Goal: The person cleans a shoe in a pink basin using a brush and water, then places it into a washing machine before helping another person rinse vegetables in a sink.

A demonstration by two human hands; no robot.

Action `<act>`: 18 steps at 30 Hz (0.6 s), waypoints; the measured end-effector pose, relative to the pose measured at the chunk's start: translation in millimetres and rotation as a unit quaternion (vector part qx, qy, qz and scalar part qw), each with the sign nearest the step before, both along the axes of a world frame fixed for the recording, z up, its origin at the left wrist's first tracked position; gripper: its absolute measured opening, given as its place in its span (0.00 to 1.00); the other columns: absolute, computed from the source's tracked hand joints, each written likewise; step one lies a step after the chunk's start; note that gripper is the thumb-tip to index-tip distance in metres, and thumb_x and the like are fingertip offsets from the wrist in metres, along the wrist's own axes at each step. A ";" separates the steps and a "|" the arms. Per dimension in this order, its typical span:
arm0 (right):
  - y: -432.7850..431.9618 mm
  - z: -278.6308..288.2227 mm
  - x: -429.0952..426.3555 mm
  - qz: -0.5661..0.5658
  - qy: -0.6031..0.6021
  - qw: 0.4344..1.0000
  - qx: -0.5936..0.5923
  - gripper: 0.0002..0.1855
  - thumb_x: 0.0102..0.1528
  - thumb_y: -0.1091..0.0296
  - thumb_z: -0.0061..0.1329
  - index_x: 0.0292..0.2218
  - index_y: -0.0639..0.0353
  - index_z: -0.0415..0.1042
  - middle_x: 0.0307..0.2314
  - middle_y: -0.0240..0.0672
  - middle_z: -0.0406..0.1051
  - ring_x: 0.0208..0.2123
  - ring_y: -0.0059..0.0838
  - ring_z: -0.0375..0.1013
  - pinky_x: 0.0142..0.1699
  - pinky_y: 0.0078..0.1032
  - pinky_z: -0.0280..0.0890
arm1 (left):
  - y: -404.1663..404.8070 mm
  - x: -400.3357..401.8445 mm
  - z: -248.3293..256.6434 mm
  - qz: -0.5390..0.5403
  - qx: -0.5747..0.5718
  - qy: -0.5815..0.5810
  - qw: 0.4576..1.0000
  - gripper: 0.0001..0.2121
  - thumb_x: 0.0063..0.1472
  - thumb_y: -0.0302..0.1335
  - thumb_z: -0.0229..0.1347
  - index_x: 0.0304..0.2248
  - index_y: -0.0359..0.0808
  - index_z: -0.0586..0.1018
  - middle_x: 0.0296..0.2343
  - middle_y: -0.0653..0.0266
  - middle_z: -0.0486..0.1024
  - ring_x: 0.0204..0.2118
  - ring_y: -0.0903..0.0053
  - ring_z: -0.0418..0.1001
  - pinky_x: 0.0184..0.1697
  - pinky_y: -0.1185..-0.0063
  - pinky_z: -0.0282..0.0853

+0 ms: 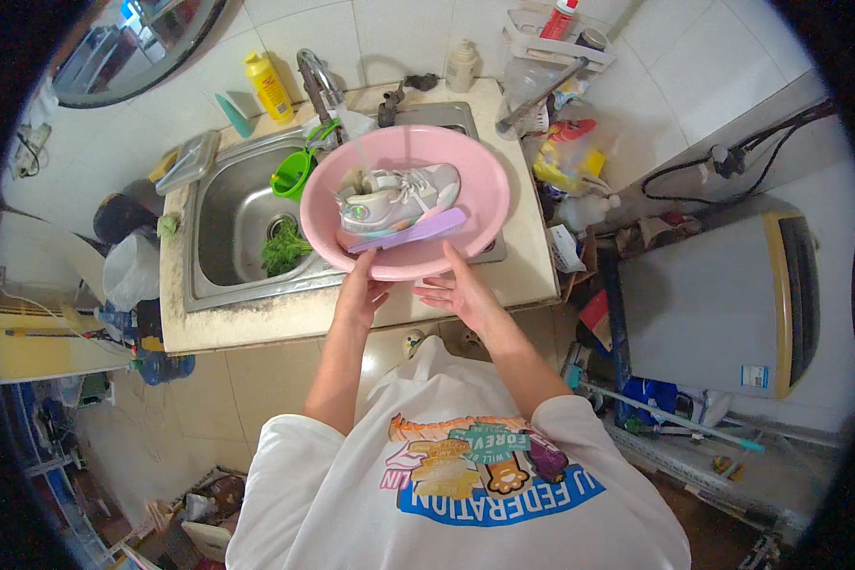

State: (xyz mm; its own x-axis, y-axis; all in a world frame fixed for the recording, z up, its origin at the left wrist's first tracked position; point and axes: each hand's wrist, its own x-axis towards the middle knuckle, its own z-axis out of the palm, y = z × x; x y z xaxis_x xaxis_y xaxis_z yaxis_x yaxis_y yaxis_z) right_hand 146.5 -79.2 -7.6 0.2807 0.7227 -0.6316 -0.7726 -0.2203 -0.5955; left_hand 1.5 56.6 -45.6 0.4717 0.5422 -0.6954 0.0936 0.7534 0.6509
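Note:
A pink plastic basin (pixel 490 185) rests over the right part of the steel sink, under the running faucet (pixel 322 71). Inside it lie a white and grey sneaker (pixel 399 203) and, along the sneaker's near side, a purple brush (pixel 420 229). Water falls onto the sneaker's opening. My left hand (pixel 360 292) is at the basin's near rim, its thumb at the rim and its fingers below. To its right, my right hand (pixel 456 285) has its thumb over the same rim, with the fingers spread beneath; whether it bears any weight cannot be told.
Left of the basin, the sink bowl (pixel 235 214) holds leafy greens (pixel 282 248) and a small green strainer (pixel 292 174). A yellow bottle (pixel 269 87) stands behind. Bags and a bottle crowd the counter's right side, beside a grey appliance (pixel 698 285).

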 end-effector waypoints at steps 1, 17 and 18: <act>-2.4 4.7 -2.0 0.005 -0.015 1.000 -0.020 0.45 0.51 0.38 0.46 0.56 0.63 0.45 0.47 0.57 0.57 0.43 0.44 0.70 0.48 0.35 0.66 | 0.9 -2.2 0.1 0.000 -0.014 -0.007 1.000 0.27 0.50 0.53 0.53 0.43 0.43 0.69 0.37 0.65 0.70 0.38 0.73 0.67 0.45 0.69 0.56; -216.3 14.9 104.2 -0.253 -0.231 0.935 -0.092 0.21 0.57 0.61 0.44 0.48 0.63 0.62 0.42 0.38 0.64 0.41 0.32 0.71 0.44 0.28 0.68 | -53.6 -45.8 1.0 0.000 0.006 -0.044 0.999 0.21 0.61 0.43 0.45 0.44 0.33 0.69 0.41 0.59 0.70 0.45 0.70 0.69 0.48 0.71 0.64; -242.6 10.2 114.9 -0.287 -0.269 0.912 -0.114 0.20 0.57 0.62 0.44 0.48 0.63 0.62 0.41 0.38 0.65 0.40 0.31 0.71 0.43 0.27 0.68 | -60.2 -41.4 5.4 -0.017 0.009 -0.047 0.999 0.21 0.61 0.43 0.45 0.44 0.33 0.69 0.41 0.59 0.70 0.45 0.70 0.69 0.48 0.71 0.64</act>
State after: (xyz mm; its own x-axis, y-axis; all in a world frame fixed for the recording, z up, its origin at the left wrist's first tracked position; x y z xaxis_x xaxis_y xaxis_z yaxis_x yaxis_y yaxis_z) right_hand 261.3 -321.8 2.6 0.8857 0.2253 -0.4060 -0.4086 -0.0372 -0.9120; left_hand -39.9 -3.7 -40.3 0.5528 0.5367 -0.6375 0.0567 0.7390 0.6713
